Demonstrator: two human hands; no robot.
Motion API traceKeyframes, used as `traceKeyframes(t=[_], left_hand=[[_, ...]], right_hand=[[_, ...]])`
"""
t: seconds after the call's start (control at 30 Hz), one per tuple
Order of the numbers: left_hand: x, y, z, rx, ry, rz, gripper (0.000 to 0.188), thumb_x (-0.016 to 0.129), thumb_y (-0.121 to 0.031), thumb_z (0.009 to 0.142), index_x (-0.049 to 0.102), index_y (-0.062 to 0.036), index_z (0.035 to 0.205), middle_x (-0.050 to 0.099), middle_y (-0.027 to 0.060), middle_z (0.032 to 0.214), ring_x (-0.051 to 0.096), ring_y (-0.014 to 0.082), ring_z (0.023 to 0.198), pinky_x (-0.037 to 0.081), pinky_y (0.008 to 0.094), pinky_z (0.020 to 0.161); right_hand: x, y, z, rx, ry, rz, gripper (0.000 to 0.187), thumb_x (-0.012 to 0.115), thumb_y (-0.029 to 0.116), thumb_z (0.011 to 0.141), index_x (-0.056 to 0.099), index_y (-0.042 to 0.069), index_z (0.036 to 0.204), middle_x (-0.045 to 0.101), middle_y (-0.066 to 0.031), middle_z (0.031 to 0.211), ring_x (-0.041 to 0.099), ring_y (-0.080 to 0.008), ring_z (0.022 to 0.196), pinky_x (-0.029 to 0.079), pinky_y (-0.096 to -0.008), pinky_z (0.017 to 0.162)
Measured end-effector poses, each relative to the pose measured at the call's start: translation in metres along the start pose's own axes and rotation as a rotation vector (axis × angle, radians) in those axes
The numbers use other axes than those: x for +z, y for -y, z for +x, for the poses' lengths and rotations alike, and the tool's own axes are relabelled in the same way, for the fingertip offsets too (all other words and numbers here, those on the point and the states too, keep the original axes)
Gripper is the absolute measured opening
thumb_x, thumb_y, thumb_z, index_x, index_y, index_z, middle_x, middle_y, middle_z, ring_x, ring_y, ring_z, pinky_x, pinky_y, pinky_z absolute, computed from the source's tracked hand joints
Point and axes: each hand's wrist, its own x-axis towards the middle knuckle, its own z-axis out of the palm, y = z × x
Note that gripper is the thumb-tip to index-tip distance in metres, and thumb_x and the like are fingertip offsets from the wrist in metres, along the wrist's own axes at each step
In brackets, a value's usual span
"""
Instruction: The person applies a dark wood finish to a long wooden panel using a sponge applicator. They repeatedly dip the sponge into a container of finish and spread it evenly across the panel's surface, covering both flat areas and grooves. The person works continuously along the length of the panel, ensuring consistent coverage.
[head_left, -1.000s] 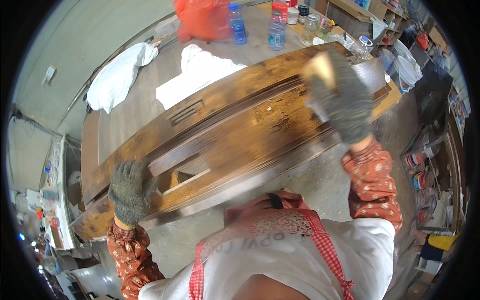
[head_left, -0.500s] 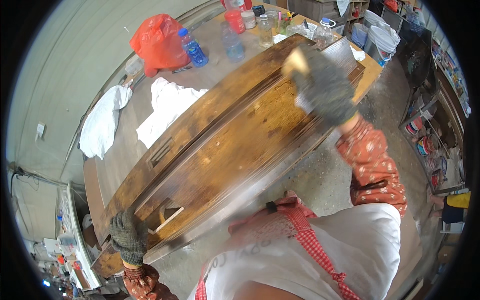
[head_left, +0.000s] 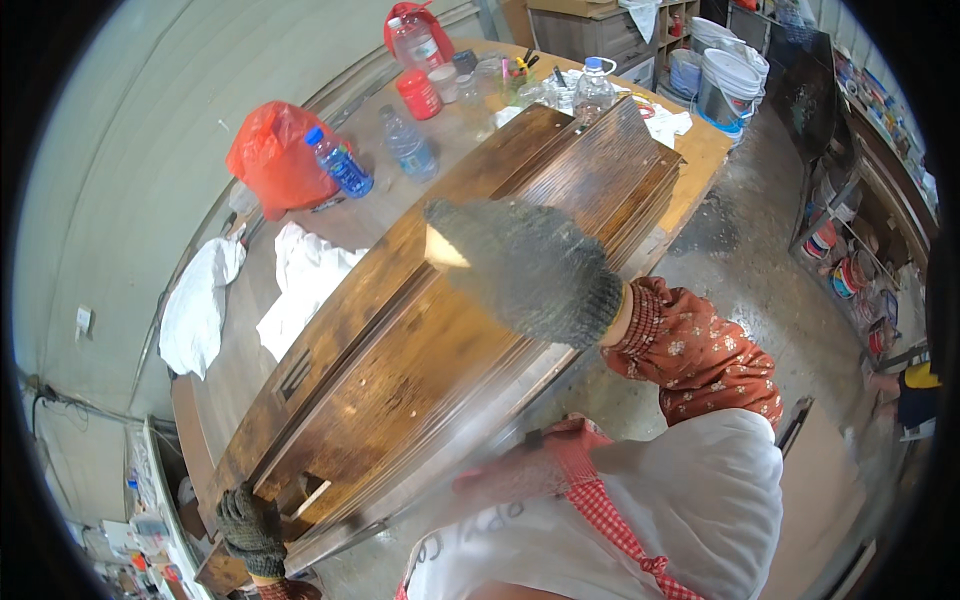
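Observation:
A long dark-brown stained wooden panel [head_left: 400, 400] with grooved moulding lies aslant across the table. My right hand [head_left: 530, 270], in a dark grey knitted glove, is closed over a pale yellowish block, whose end [head_left: 443, 248] sticks out by the fingers. It is over the panel's middle, smeared by motion; whether the block touches the wood I cannot tell. My left hand [head_left: 250, 532], in the same kind of glove, grips the panel's near-left end, beside a cut-out opening [head_left: 300, 497] with a light strip. A small slotted recess [head_left: 294, 376] shows in the long border.
On the table [head_left: 215, 400] lie white cloths [head_left: 300, 280]. Behind the panel stand a red plastic bag [head_left: 280, 160], a blue-capped bottle [head_left: 338, 162], a clear bottle [head_left: 408, 145] and a red jar [head_left: 418, 93]. Buckets [head_left: 728, 85] stand on the floor at the far right.
My right hand has swept with the block from the panel's far right end back toward its middle. The left hand stays at the near-left end. The whole view has shifted slightly.

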Motion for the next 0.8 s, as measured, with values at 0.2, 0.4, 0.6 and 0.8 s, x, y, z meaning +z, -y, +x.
traceKeyframes(t=[0.2, 0.4, 0.6, 0.8], left_hand=[[0.018, 0.001, 0.001, 0.008, -0.159, 0.141, 0.041, 0.070, -0.009, 0.070, 0.058, -0.0087, 0.109, 0.061, 0.0122, 0.098, 0.058, 0.0345, 0.098, 0.045, 0.0482, 0.089], [0.005, -0.008, -0.001, -0.025, -0.113, 0.140, 0.044, 0.069, -0.011, 0.073, 0.056, -0.0080, 0.114, 0.060, 0.0127, 0.103, 0.056, 0.0354, 0.104, 0.044, 0.0490, 0.093], [0.004, 0.002, -0.020, -0.125, 0.013, 0.166, 0.050, 0.067, -0.017, 0.078, 0.053, -0.0066, 0.125, 0.058, 0.0158, 0.113, 0.053, 0.0375, 0.113, 0.041, 0.0507, 0.099], [0.007, 0.012, -0.026, -0.159, 0.067, 0.129, 0.052, 0.068, -0.018, 0.078, 0.052, -0.0065, 0.126, 0.058, 0.0166, 0.115, 0.053, 0.0373, 0.114, 0.041, 0.0500, 0.099]], right_hand=[[-0.052, -0.118, -0.006, 0.217, -0.104, -0.180, 0.055, 0.066, 0.036, 0.087, 0.056, 0.005, 0.131, 0.066, -0.0184, 0.116, 0.065, -0.0316, 0.104, 0.051, -0.0411, 0.091], [-0.093, -0.232, 0.003, 0.467, -0.109, -0.450, 0.062, 0.065, 0.045, 0.089, 0.052, 0.006, 0.136, 0.066, -0.0184, 0.115, 0.067, -0.0298, 0.101, 0.053, -0.0393, 0.088], [-0.073, -0.138, 0.005, 0.087, -0.134, 0.038, 0.056, 0.072, 0.034, 0.085, 0.057, 0.004, 0.130, 0.067, -0.0181, 0.111, 0.066, -0.0298, 0.102, 0.053, -0.0383, 0.088], [-0.047, -0.115, -0.011, -0.048, -0.093, 0.022, 0.053, 0.071, 0.028, 0.085, 0.056, 0.004, 0.130, 0.066, -0.0170, 0.113, 0.065, -0.0325, 0.104, 0.053, -0.0405, 0.088]])
